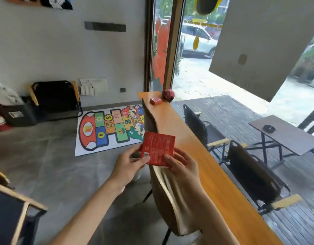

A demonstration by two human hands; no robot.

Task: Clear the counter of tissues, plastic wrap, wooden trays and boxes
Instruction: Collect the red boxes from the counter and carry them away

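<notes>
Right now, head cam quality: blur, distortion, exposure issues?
Head view: wide-angle bends the wooden counter and window frame; outdoors past the glass is washed out; the print on the red box, held by left hand and right hand, is too soft to read.

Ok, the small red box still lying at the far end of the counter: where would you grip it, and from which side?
Probably from above, pinching its two long sides. The small red box lies flat on the counter, so only top and edges are exposed. The round red object crowds its far right side, so approach from the near side.
</notes>
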